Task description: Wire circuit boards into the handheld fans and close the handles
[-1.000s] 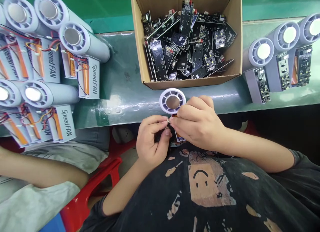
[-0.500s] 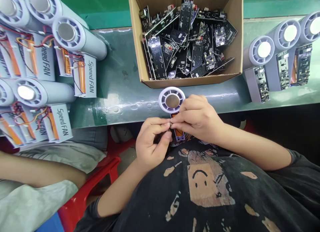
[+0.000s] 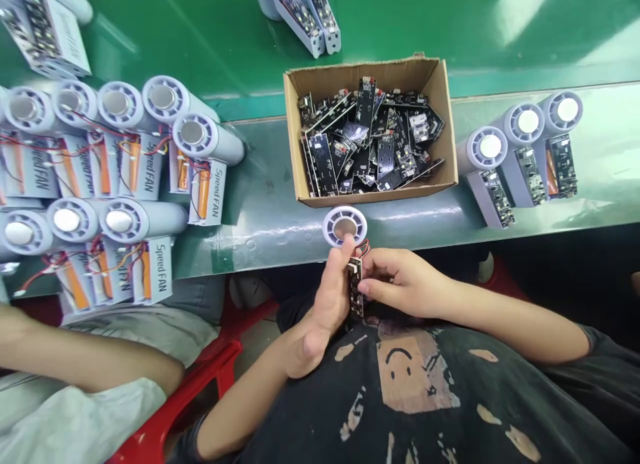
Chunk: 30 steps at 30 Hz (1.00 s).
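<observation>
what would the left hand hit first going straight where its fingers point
Probably the round fan end; the left hand's fingertips overlap it in view, though depth is unclear.

The brand name “Speed FAN” runs in dark letters down the front-row end handle and the back-row end handle of fans lined up at the left of the desk; lettering on the upper-left handle is blurred.

Circuit board — black, white-flecked
</observation>
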Each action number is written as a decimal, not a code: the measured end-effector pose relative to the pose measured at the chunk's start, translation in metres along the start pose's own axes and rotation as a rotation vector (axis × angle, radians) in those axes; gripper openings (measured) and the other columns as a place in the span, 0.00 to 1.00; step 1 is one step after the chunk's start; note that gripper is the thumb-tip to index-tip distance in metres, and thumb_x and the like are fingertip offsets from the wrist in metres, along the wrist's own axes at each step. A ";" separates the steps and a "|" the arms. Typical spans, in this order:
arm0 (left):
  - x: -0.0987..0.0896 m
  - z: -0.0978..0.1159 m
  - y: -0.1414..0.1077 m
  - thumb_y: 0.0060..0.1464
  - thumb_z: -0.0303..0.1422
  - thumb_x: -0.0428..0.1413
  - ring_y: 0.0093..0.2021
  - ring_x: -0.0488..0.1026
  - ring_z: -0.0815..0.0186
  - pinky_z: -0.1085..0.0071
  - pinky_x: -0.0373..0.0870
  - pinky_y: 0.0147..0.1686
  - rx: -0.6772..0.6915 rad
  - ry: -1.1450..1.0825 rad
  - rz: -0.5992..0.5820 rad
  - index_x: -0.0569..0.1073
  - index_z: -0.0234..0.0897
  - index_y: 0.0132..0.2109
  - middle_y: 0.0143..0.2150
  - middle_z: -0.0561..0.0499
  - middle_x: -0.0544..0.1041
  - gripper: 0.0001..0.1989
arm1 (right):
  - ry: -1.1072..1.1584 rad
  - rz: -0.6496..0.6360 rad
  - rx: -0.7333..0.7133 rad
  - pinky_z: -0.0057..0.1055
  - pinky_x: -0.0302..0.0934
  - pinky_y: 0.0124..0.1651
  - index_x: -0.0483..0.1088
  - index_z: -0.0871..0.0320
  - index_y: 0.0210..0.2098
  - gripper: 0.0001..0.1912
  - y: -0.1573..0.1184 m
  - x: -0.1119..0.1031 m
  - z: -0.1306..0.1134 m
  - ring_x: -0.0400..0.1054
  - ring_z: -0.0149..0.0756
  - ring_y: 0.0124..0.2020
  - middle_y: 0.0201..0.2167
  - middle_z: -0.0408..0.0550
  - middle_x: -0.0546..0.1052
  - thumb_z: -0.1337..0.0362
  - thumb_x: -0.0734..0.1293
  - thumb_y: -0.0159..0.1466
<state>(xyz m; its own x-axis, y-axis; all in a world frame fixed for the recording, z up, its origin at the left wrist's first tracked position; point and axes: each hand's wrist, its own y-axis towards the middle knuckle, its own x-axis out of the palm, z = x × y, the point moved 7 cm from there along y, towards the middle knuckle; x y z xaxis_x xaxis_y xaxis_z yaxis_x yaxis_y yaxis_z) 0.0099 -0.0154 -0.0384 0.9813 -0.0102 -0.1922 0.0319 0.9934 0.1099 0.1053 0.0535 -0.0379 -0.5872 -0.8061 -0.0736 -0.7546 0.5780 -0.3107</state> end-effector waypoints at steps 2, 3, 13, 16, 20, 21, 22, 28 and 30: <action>-0.003 -0.002 0.003 0.59 0.56 0.50 0.68 0.62 0.51 0.52 0.75 0.53 0.004 -0.078 -0.036 0.38 0.61 0.71 0.74 0.46 0.51 0.40 | 0.113 0.067 -0.005 0.27 0.60 0.32 0.64 0.57 0.33 0.03 0.001 -0.004 0.006 0.64 0.27 0.27 0.27 0.39 0.70 0.65 0.64 0.63; -0.005 -0.004 0.005 0.61 0.56 0.47 0.69 0.60 0.51 0.51 0.74 0.54 0.008 -0.112 -0.071 0.40 0.60 0.71 0.74 0.46 0.50 0.38 | 0.164 0.086 -0.008 0.27 0.60 0.32 0.63 0.57 0.34 0.03 0.001 -0.005 0.008 0.63 0.27 0.27 0.28 0.39 0.70 0.66 0.63 0.63; -0.021 -0.001 0.025 0.59 0.21 0.50 0.61 0.70 0.59 0.56 0.71 0.59 0.213 0.449 0.081 0.60 0.45 0.66 0.60 0.43 0.70 0.29 | 0.233 0.009 -0.018 0.30 0.63 0.38 0.66 0.59 0.44 0.14 -0.002 0.006 0.015 0.64 0.28 0.32 0.33 0.42 0.71 0.63 0.68 0.59; -0.022 0.005 0.027 0.59 0.22 0.51 0.59 0.70 0.59 0.60 0.74 0.56 0.214 0.485 0.114 0.63 0.43 0.63 0.58 0.44 0.71 0.26 | 0.223 0.046 -0.007 0.33 0.65 0.42 0.65 0.57 0.48 0.19 -0.004 0.005 0.018 0.68 0.30 0.36 0.39 0.44 0.74 0.69 0.68 0.57; -0.028 0.011 0.027 0.59 0.24 0.53 0.53 0.74 0.61 0.63 0.76 0.51 0.252 0.497 0.129 0.67 0.40 0.57 0.57 0.43 0.71 0.20 | 0.463 0.022 0.004 0.29 0.67 0.36 0.65 0.57 0.45 0.10 -0.005 0.005 0.022 0.70 0.26 0.30 0.34 0.41 0.72 0.66 0.64 0.63; -0.029 0.012 0.027 0.59 0.23 0.53 0.53 0.74 0.61 0.63 0.75 0.51 0.274 0.522 0.138 0.68 0.39 0.56 0.57 0.43 0.72 0.19 | 0.492 0.007 0.007 0.27 0.66 0.32 0.66 0.57 0.44 0.08 -0.005 0.005 0.023 0.69 0.25 0.27 0.32 0.40 0.71 0.65 0.63 0.64; -0.030 0.013 0.028 0.59 0.23 0.53 0.53 0.74 0.61 0.61 0.74 0.52 0.299 0.554 0.147 0.68 0.39 0.55 0.56 0.43 0.72 0.18 | 0.503 -0.007 0.007 0.25 0.65 0.30 0.66 0.58 0.43 0.07 -0.005 0.005 0.022 0.67 0.23 0.24 0.31 0.39 0.71 0.64 0.63 0.65; -0.021 0.007 0.028 0.57 0.26 0.57 0.51 0.72 0.59 0.59 0.72 0.53 0.351 0.673 0.163 0.69 0.41 0.56 0.55 0.43 0.68 0.20 | 0.519 -0.035 0.009 0.20 0.60 0.23 0.66 0.59 0.39 0.07 -0.006 0.007 0.021 0.65 0.20 0.21 0.30 0.39 0.72 0.63 0.65 0.64; -0.019 0.001 0.028 0.56 0.27 0.57 0.50 0.70 0.59 0.60 0.72 0.51 0.310 0.689 0.165 0.70 0.41 0.56 0.54 0.43 0.65 0.21 | 0.512 -0.053 0.024 0.19 0.59 0.22 0.65 0.59 0.39 0.06 -0.007 0.011 0.022 0.65 0.19 0.20 0.30 0.39 0.72 0.64 0.64 0.63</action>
<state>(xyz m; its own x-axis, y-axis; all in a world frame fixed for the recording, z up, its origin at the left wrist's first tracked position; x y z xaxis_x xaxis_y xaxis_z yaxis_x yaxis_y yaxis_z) -0.0079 0.0127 -0.0304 0.6416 0.3095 -0.7019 0.0468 0.8975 0.4385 0.1105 0.0383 -0.0574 -0.6209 -0.6651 0.4148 -0.7839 0.5302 -0.3231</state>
